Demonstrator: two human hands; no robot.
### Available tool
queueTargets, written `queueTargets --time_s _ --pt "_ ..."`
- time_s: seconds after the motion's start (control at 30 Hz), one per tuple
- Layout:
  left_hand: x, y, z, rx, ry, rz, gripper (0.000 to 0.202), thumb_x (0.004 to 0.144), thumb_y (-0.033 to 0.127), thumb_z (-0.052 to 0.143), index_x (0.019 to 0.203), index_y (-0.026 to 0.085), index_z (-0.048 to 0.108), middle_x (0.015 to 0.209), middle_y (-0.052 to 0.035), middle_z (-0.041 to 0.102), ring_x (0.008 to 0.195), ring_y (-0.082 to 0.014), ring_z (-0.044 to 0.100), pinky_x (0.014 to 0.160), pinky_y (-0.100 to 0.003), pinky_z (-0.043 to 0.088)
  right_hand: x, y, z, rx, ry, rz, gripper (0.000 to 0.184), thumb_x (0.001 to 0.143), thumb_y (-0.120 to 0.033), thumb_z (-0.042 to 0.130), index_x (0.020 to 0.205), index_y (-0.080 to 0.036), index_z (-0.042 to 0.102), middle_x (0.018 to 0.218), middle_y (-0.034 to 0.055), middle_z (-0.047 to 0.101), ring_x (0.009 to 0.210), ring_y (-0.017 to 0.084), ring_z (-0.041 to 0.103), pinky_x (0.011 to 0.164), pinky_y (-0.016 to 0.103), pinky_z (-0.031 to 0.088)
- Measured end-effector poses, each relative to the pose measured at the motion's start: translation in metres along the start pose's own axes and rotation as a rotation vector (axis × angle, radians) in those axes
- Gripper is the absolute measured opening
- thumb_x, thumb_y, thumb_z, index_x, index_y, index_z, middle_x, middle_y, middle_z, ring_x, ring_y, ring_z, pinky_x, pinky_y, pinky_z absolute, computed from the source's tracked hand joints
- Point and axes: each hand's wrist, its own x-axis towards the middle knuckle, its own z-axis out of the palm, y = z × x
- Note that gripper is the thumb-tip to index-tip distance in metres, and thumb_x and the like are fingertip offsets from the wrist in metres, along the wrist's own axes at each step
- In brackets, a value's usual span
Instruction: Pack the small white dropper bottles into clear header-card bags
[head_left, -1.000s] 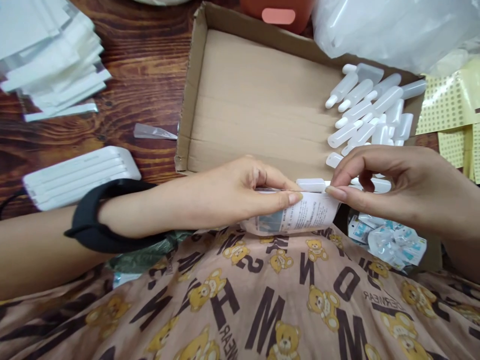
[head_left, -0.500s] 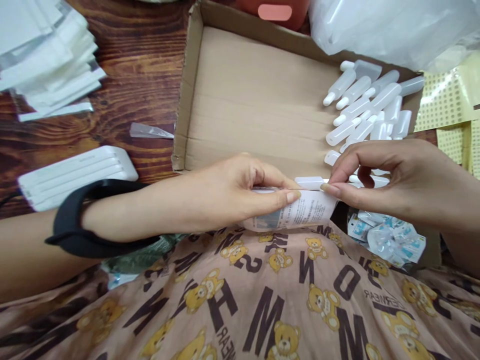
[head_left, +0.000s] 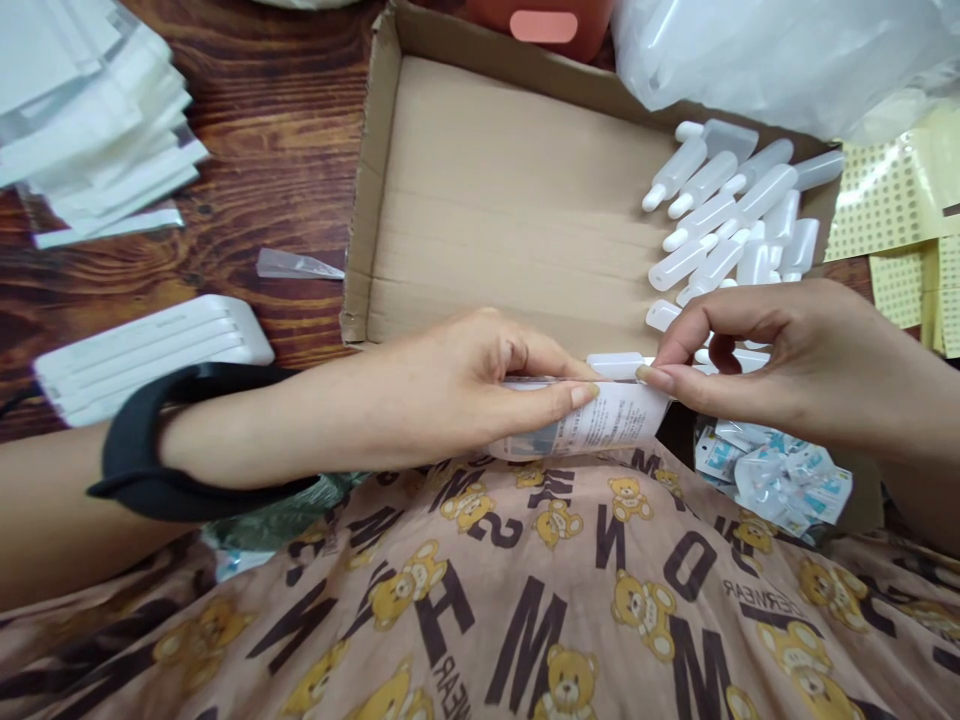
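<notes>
A printed white pouch (head_left: pixel 600 427) is held just above my lap, at the near edge of a shallow cardboard box (head_left: pixel 517 190). My left hand (head_left: pixel 480 385) is closed on the pouch's left part, thumb on top. My right hand (head_left: pixel 780 360) pinches the pouch's right edge, where a white plastic vial (head_left: pixel 619 365) pokes out of the opening. A black band sits on my left wrist. A heap of several white plastic vials (head_left: pixel 731 215) lies in the box's right end.
Stacked white pouches (head_left: pixel 90 110) lie at the far left on the wooden table, with a white ribbed block (head_left: pixel 150 350) nearer me. A clear bag (head_left: pixel 780 50) and yellow dotted sheets (head_left: pixel 892 210) are at the right. Small blue-printed packets (head_left: pixel 780 475) sit by my right wrist.
Both hands have stayed on the pouch and shifted slightly left. The view has drifted a little to the right.
</notes>
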Motion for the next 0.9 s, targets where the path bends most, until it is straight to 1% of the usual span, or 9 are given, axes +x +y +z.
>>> queueTargets --time_s 0.1,0.2,0.3,0.37,0.5,0.57,0.63,0.77,0.9 --pt "0.002 0.000 0.000 0.055 -0.097 -0.069 0.008 0.084 0.034 0.084 0.088 0.032 0.090 0.076 0.0020 0.080 0.077 -0.0216 0.076 0.064 -0.025 0.057 0.001 0.004 0.001 -0.024 -0.018 -0.026 0.022 0.095 -0.044 0.077 0.083 -0.026 0.079 0.070 -0.0015 0.072 0.059 0.012 0.059 0.054 0.028 0.042" --pt "0.007 0.001 0.000 0.083 -0.050 -0.066 0.007 0.083 0.036 0.086 0.086 0.030 0.089 0.074 0.0031 0.079 0.080 -0.0215 0.076 0.068 -0.025 0.057 0.002 0.006 0.001 -0.054 -0.050 -0.077 0.023 0.096 -0.048 0.077 0.094 -0.025 0.080 0.082 -0.0008 0.077 0.066 0.013 0.064 0.059 0.027 0.047" --pt "0.011 0.004 -0.006 0.069 -0.059 -0.041 0.016 0.083 0.039 0.088 0.094 0.027 0.088 0.081 0.0015 0.081 0.081 -0.0215 0.078 0.070 -0.026 0.060 0.001 0.004 -0.003 -0.014 -0.130 -0.088 0.027 0.099 -0.049 0.074 0.087 -0.025 0.079 0.071 -0.0023 0.071 0.061 0.012 0.060 0.055 0.026 0.042" --pt "0.012 0.005 -0.013 -0.041 -0.077 -0.032 0.035 0.084 0.047 0.088 0.112 0.026 0.086 0.094 -0.0019 0.084 0.085 -0.0240 0.081 0.072 -0.028 0.064 -0.004 0.002 -0.005 0.085 -0.108 -0.050 0.032 0.100 -0.050 0.075 0.082 -0.024 0.076 0.066 -0.0025 0.067 0.059 0.011 0.058 0.053 0.026 0.040" --pt "0.011 -0.008 -0.011 -0.442 -0.008 0.021 0.066 0.090 0.067 0.075 0.136 0.020 0.074 0.127 -0.0105 0.082 0.116 -0.0363 0.080 0.092 -0.048 0.068 -0.018 0.010 -0.002 0.417 0.203 -0.004 0.037 0.097 -0.053 0.079 0.082 -0.021 0.068 0.071 -0.0019 0.064 0.062 0.011 0.055 0.054 0.025 0.041" --pt "0.015 -0.023 0.004 -0.569 0.007 0.080 0.061 0.084 0.055 0.087 0.133 0.020 0.074 0.129 -0.0101 0.082 0.118 -0.0320 0.080 0.101 -0.043 0.067 -0.024 0.019 0.005 0.517 0.392 -0.032 0.039 0.097 -0.054 0.079 0.081 -0.022 0.064 0.069 -0.0038 0.059 0.060 0.010 0.050 0.054 0.025 0.042" --pt "0.020 -0.039 0.027 -0.572 -0.015 0.070 0.062 0.078 0.044 0.095 0.132 0.021 0.074 0.121 -0.0098 0.085 0.106 -0.0276 0.083 0.095 -0.036 0.069 -0.029 0.029 0.014 0.561 0.530 -0.052 0.040 0.096 -0.056 0.079 0.081 -0.022 0.063 0.068 -0.0052 0.056 0.059 0.009 0.047 0.054 0.024 0.042" --pt "0.028 -0.050 0.068 -0.515 0.079 0.032 0.052 0.082 0.050 0.094 0.119 0.018 0.078 0.114 -0.0087 0.087 0.101 -0.0235 0.083 0.094 -0.033 0.069 -0.041 0.038 0.032 0.558 0.679 -0.043 0.044 0.094 -0.060 0.080 0.080 -0.023 0.062 0.067 -0.0059 0.055 0.058 0.009 0.046 0.054 0.023 0.041" --pt "0.026 -0.049 0.083 -0.474 0.035 0.010 0.045 0.084 0.048 0.093 0.116 0.017 0.081 0.104 -0.0059 0.088 0.092 -0.0192 0.083 0.094 -0.031 0.068 -0.060 0.045 0.048 0.601 0.787 -0.029 0.045 0.092 -0.062 0.081 0.080 -0.023 0.063 0.067 -0.0057 0.059 0.057 0.008 0.050 0.052 0.022 0.042"
